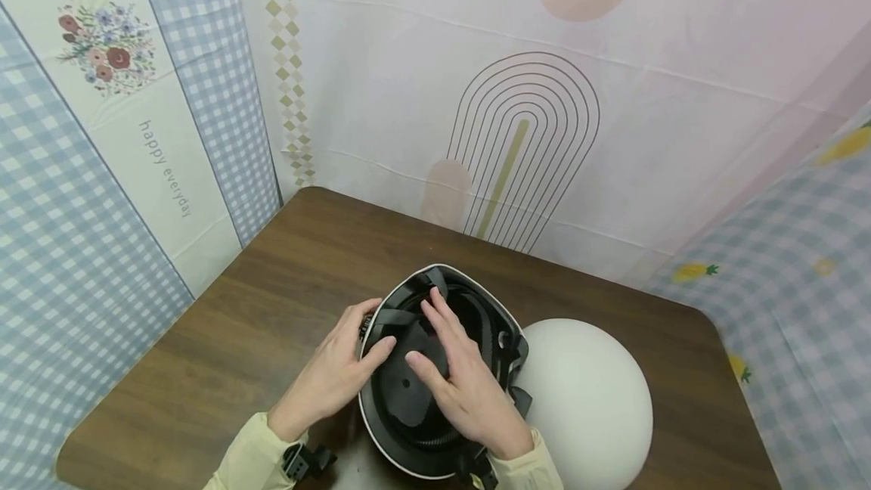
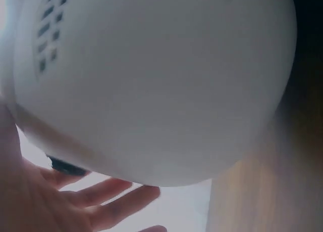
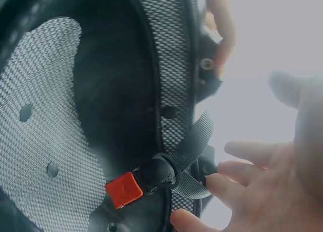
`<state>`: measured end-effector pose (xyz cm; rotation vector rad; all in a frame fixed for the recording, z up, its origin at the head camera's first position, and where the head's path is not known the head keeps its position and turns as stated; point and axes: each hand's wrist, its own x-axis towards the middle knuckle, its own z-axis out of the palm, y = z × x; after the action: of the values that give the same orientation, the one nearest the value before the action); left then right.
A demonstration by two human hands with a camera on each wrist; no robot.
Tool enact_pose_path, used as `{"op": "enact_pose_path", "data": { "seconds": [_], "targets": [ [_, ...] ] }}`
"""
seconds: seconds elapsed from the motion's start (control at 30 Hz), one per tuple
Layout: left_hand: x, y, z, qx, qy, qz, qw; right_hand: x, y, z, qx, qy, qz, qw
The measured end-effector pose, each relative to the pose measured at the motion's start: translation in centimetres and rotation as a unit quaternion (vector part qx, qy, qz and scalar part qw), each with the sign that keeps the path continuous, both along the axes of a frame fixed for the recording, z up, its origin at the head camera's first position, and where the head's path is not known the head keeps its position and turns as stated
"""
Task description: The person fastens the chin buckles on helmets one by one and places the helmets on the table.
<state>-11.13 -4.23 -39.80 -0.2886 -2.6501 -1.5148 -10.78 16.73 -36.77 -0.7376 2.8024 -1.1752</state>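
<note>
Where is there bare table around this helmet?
The wooden table is bare left of the left hand, behind the upturned helmet, and right of the white dome. Crowded: between helmet and dome, and over the helmet, where the right hand is.

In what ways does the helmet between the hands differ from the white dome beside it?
The helmet lies hollow side up; the white dome lies rounded side up. The helmet shows black lining and straps; the dome shows only smooth, plain surface. Both are white outside.

Your sleeves (image 1: 529, 467) are pale yellow; a boxy black device (image 1: 296, 461) sits against the left cuff (image 1: 267, 441), another black unit (image 1: 486, 471) well to that cuff's right.
</note>
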Motion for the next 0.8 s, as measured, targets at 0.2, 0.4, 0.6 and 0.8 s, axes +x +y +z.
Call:
{"op": "enact_pose_path", "data": {
  "seconds": [0.2,0.4,0.6,0.8],
  "targets": [
    [0.0,-0.5,-0.5,-0.011,-0.003,0.024,0.9996,0.8,-0.6,0.0,0.007,-0.013,-0.007,0.9999],
    [0.0,-1.2,-0.9,-0.015,-0.018,0.045,0.9987,1.2,-0.9,0.0,0.011,-0.014,-0.015,0.9997],
    [0.1,-2.0,-1.4,-0.014,-0.027,0.062,0.9976,1.7,-0.9,0.4,0.011,-0.021,-0.026,0.9994],
    [0.3,-3.0,-1.9,-0.014,-0.047,0.072,0.9962,2.1,-0.8,0.5,-0.001,-0.009,-0.040,0.9992]
  ]
}}
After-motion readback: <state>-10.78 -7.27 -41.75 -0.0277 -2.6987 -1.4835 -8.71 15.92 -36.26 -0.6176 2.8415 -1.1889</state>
